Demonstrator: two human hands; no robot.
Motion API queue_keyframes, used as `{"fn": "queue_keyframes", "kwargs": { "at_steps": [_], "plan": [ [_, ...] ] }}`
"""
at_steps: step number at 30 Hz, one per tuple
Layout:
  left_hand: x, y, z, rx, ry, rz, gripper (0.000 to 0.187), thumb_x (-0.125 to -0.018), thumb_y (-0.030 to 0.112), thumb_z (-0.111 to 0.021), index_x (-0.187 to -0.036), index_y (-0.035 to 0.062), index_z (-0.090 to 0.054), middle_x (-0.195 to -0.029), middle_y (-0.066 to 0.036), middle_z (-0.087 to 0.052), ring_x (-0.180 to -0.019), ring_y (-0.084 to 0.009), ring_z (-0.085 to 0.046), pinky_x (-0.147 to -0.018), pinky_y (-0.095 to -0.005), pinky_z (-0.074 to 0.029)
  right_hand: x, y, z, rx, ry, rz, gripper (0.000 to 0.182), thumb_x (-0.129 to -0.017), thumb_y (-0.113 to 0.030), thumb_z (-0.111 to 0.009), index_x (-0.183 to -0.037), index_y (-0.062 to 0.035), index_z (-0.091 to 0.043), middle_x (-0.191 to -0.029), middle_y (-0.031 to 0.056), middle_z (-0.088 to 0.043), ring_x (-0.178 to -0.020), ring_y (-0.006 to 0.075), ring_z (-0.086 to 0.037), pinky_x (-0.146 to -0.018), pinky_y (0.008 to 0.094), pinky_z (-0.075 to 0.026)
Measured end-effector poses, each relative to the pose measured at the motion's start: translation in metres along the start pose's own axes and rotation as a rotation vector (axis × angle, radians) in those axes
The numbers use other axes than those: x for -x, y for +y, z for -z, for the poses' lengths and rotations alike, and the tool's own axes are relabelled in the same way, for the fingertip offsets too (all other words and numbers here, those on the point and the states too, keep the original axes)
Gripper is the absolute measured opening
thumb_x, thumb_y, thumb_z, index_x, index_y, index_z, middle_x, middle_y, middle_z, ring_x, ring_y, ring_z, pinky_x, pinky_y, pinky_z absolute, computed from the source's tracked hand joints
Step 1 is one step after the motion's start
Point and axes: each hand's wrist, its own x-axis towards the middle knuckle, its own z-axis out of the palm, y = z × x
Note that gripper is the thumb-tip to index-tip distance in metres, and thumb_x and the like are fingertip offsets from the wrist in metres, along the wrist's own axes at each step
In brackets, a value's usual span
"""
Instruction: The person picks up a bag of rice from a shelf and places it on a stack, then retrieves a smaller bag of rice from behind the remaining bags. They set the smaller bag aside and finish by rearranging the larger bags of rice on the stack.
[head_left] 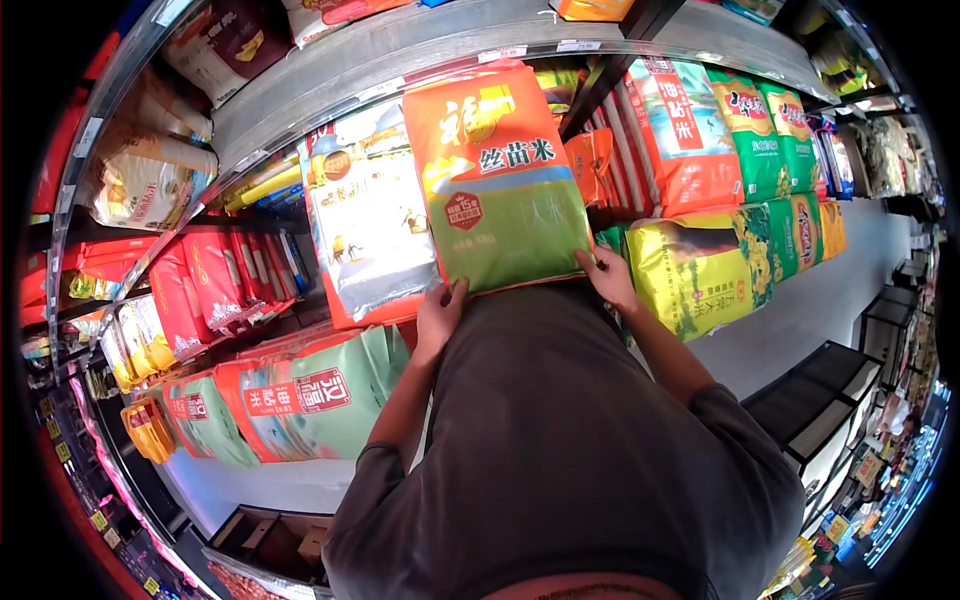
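A large rice bag (500,180), orange above and green below, lies face up in front of my body. My left hand (440,312) pinches its lower left corner. At the lower right corner, my right hand (608,274) grips the edge between thumb and fingers. Directly left of this bag, and touching it, is a white and silver bag (370,220) with a red border. To the right of my right hand lies a yellow-green bag (695,270).
Green and red bags (310,395) lie at the lower left. Red and green bags (690,130) stand at the right. A grey shelf (300,90) with price tags runs above. Black racks (810,400) stand at the lower right.
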Motion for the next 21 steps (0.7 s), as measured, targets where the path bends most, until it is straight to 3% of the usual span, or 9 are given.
{"fn": "queue_keyframes", "kwargs": {
  "at_steps": [4, 7, 9, 13, 18, 21],
  "plan": [
    [0.002, -0.014, -0.005, 0.121, -0.003, -0.048, 0.042, -0.094, 0.035, -0.068, -0.080, -0.0039, -0.063, -0.061, -0.012, -0.056, -0.056, -0.0153, -0.044, -0.055, -0.0341, -0.039, 0.006, 0.011, 0.007, -0.175, -0.125, -0.161, 0.032, -0.095, -0.018, -0.069, -0.076, 0.0014, -0.052, -0.070, 0.0006, -0.046, -0.066, 0.0070, -0.043, -0.060, 0.0263, -0.038],
    [-0.002, -0.024, -0.008, 0.266, -0.074, -0.044, 0.043, -0.095, 0.037, -0.068, -0.081, -0.0040, -0.065, -0.061, -0.004, -0.054, -0.059, -0.0094, -0.043, -0.054, -0.0311, -0.037, 0.006, 0.043, -0.007, -0.327, -0.124, -0.180, 0.028, -0.096, -0.017, -0.067, -0.078, 0.0005, -0.055, -0.071, 0.0007, -0.044, -0.066, 0.0072, -0.042, -0.060, 0.0260, -0.037],
    [-0.010, -0.042, -0.019, 0.334, -0.099, -0.028, 0.044, -0.096, 0.038, -0.067, -0.081, -0.0038, -0.065, -0.063, 0.003, -0.052, -0.061, -0.0067, -0.042, -0.054, -0.0290, -0.036, 0.004, 0.040, -0.001, -0.243, -0.148, -0.134, 0.028, -0.096, -0.018, -0.066, -0.078, 0.0005, -0.055, -0.070, 0.0012, -0.043, -0.065, 0.0077, -0.042, -0.059, 0.0265, -0.037],
    [-0.007, -0.026, -0.011, 0.216, -0.144, 0.010, 0.045, -0.096, 0.036, -0.067, -0.075, -0.0036, -0.062, -0.059, -0.001, -0.048, -0.060, -0.0071, -0.040, -0.053, -0.0299, -0.035, -0.001, 0.024, 0.007, -0.201, -0.189, -0.088, 0.033, -0.098, -0.018, -0.064, -0.076, 0.0016, -0.049, -0.068, 0.0028, -0.040, -0.064, 0.0093, -0.039, -0.058, 0.0287, -0.036],
    [0.000, -0.022, -0.013, 0.107, 0.048, -0.210, 0.051, -0.096, 0.034, -0.067, -0.065, -0.0027, -0.048, -0.056, -0.005, -0.031, -0.056, -0.0093, -0.031, -0.049, -0.0334, -0.031, -0.007, 0.033, 0.012, -0.109, -0.120, 0.003, 0.035, -0.098, -0.018, -0.063, -0.075, 0.0033, -0.048, -0.067, 0.0032, -0.038, -0.064, 0.0098, -0.037, -0.058, 0.0300, -0.036],
    [-0.006, -0.035, -0.016, 0.115, 0.067, -0.183, 0.050, -0.096, 0.032, -0.066, -0.065, -0.0018, -0.048, -0.055, -0.003, -0.029, -0.055, -0.0093, -0.029, -0.048, -0.0337, -0.029, -0.008, 0.030, 0.011, -0.140, -0.098, 0.038, 0.035, -0.098, -0.018, -0.062, -0.074, 0.0035, -0.047, -0.067, 0.0046, -0.036, -0.064, 0.0101, -0.037, -0.058, 0.0308, -0.036]
  ]
}}
